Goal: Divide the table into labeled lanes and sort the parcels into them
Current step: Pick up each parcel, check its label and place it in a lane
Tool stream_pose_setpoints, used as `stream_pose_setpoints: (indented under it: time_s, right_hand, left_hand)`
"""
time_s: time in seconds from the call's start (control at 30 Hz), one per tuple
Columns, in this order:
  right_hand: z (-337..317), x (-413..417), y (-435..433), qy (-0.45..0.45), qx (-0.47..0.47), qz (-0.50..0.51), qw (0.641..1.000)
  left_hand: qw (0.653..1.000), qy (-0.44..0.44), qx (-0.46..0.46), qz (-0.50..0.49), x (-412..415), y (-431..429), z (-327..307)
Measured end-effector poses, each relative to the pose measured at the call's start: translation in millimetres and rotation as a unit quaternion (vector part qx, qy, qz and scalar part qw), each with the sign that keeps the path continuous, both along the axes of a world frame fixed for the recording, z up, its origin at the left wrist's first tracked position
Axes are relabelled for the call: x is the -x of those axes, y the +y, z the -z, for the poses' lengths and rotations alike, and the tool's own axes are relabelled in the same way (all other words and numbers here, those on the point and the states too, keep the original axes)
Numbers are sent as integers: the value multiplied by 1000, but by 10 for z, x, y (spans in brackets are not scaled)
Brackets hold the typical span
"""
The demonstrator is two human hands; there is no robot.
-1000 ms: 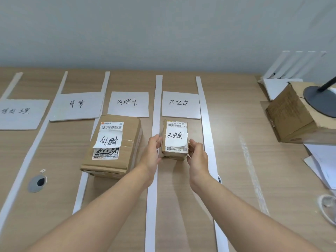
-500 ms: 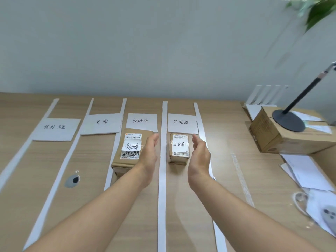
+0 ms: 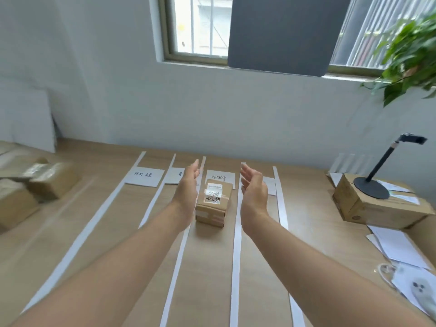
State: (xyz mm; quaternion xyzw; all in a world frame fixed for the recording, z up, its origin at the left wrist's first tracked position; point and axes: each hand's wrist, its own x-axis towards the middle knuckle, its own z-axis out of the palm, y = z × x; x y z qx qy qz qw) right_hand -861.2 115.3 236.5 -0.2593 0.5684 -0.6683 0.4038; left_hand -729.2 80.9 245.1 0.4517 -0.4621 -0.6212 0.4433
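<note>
White paper strips [image 3: 236,232] split the wooden table [image 3: 313,232] into lanes, each headed by a handwritten paper label [image 3: 144,177]. A brown parcel [image 3: 213,201] with a white handwritten note stands in the lane under the third label [image 3: 220,178]. My left hand [image 3: 188,187] and my right hand [image 3: 253,188] hover above the table on either side of that parcel, fingers straight, palms facing each other, holding nothing. My right hand covers most of the fourth label [image 3: 270,185]. The small parcel of that lane is hidden behind it.
Several brown parcels [image 3: 35,180] lie piled at the table's left end. At the right, a cardboard box [image 3: 377,206] carries a black lamp stand [image 3: 371,190], with loose papers [image 3: 398,246] in front. A plant [image 3: 410,55] hangs at top right.
Both hands have come off the small parcel, risen and spread apart with fingers straightened. The view has tilted up and back, showing the window and the parcel pile at left.
</note>
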Motion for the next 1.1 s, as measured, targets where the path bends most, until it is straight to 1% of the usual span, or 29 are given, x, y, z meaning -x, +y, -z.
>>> stream_pose_setpoints:
  time_s: [0.13,0.2,0.3,0.43,0.53,0.67,0.77,0.83,0.9,1.0,1.1]
  right_hand:
    - [-231,-596,487,14,10,-68,998]
    - [-338,-946,656,15,14,-99,995]
    - [-472,-1552,766,5,19,-143,990]
    - [-523,-2505,863,0,23,-202,979]
    - [-540,-3279,846,-2,25,-246,969]
    - [-505,-4318,771,2,24,-274,961]
    - [-430,-5081,679,5,10,-293,956]
    - [-367,-5562,620,9,9,-298,954]
    - [-312,-6033,512,7,0,-315,949]
    - [-231,-6636,282,-17,-14,-346,938]
    - [-62,-7192,-56,-6,-31,-361,932]
  left_hand:
    - [998,-26,12,-52,-746,638,-285]
    - [996,-24,22,-82,-1148,897,-423]
    - [989,-29,36,-140,-1804,1195,-600]
    - [981,-31,43,-184,-2757,1425,-651]
    - [974,-35,38,-222,-3556,1496,-613]
    - [968,-49,27,-243,-4622,1506,-550]
    - [961,-47,9,-272,-5330,1563,-527]
    - [953,-53,14,-298,-5785,1562,-478]
    - [946,-61,-1,-319,-6233,1496,-397]
    - [946,-55,-9,-320,-6856,1269,-237]
    - [941,-60,-26,-333,-7389,994,-137]
